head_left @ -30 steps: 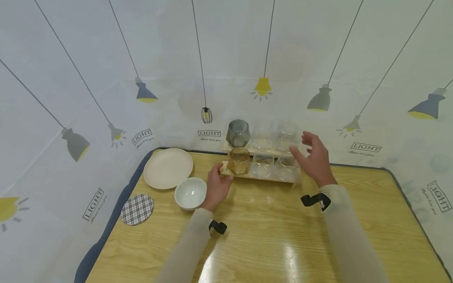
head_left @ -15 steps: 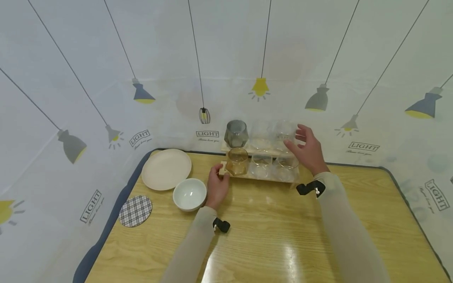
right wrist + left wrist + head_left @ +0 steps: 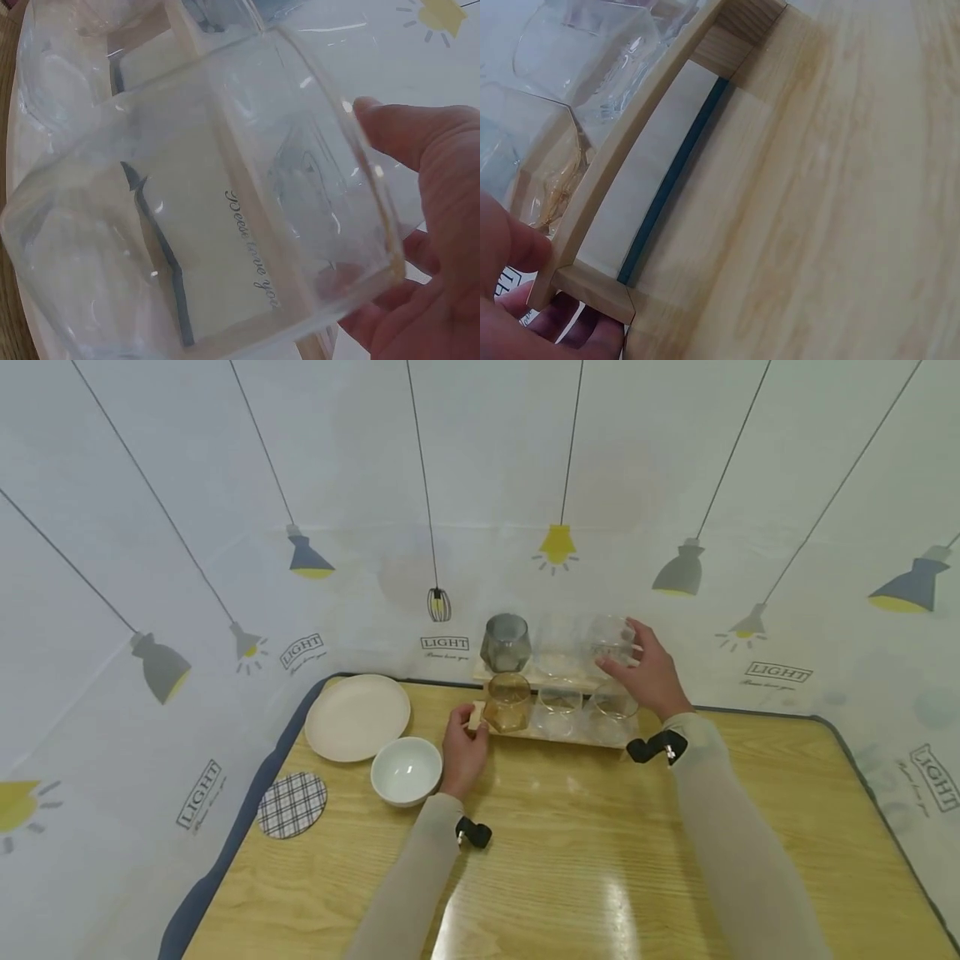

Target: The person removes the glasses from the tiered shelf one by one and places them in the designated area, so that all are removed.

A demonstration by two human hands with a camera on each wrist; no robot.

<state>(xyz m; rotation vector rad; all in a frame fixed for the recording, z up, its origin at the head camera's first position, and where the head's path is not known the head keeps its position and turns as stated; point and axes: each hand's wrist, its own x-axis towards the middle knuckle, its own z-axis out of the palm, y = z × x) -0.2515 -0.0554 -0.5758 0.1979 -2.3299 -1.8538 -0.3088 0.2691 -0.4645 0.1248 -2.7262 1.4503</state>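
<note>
A two-tier wooden rack carries several faceted glasses near the wall. My left hand grips the rack's left end, its thumb above and fingers beneath the wood in the left wrist view. My right hand holds a clear glass at the right of the upper tier, thumb in front and fingers behind. In the right wrist view, another clear glass stands in the foreground and partly covers the fingers. A grey glass is on the upper tier's left, with an amber glass below it.
Left of the rack, a white bowl sits close to my left forearm. Beyond it are a pale plate and a round checked coaster. A lamp-printed cloth hangs right behind the rack.
My right hand has moved left to the upper right glass and closed its fingers round it. The left hand stays at the rack's left end.
</note>
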